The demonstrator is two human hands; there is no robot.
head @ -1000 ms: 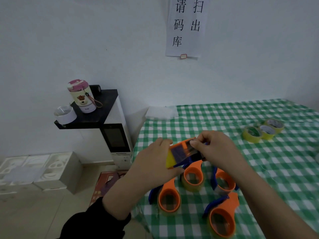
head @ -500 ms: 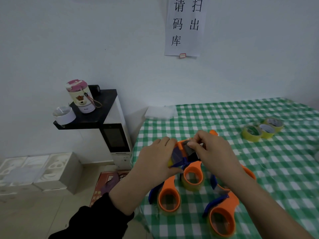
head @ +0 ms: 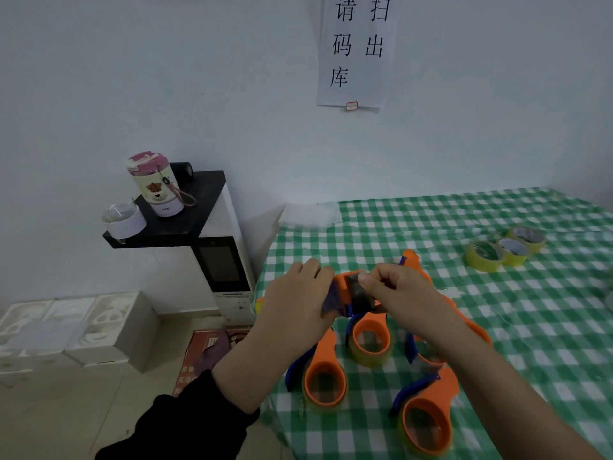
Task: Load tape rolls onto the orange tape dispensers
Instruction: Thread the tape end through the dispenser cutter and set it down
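A: Entry. What does each hand hold?

B: Both hands meet on one orange tape dispenser (head: pixel 348 290), lifted above the near-left part of the green checked table (head: pixel 497 327). The left hand (head: pixel 295 307) is curled round the dispenser's left end, fingers closed on it. The right hand (head: pixel 398 293) pinches at the dispenser's top, thumb and forefinger pressed together over a dark, glossy strip there. Whether that strip is tape cannot be told.

A: The dispenser's other end?

B: An orange tip with a blue edge shows beyond the right hand, farther from the table's near edge. The right forearm hides the middle.

A: Other dispensers?

B: Three loaded dispensers (head: pixel 326 376) lie flat on the table below the hands, and a fourth is partly hidden under the right forearm. Each has an orange ring and a blue blade part.

A: Loose tape?

B: Three yellow tape rolls (head: pixel 486 257) sit in a touching row toward the table's far-right side, well apart from the hands.

A: Off the table?

B: A white cabinet with a black top (head: pixel 199 207) stands left of the table and bears a pink-lidded cup (head: pixel 156 184). A paper sign (head: pixel 356 51) hangs on the wall above the table.
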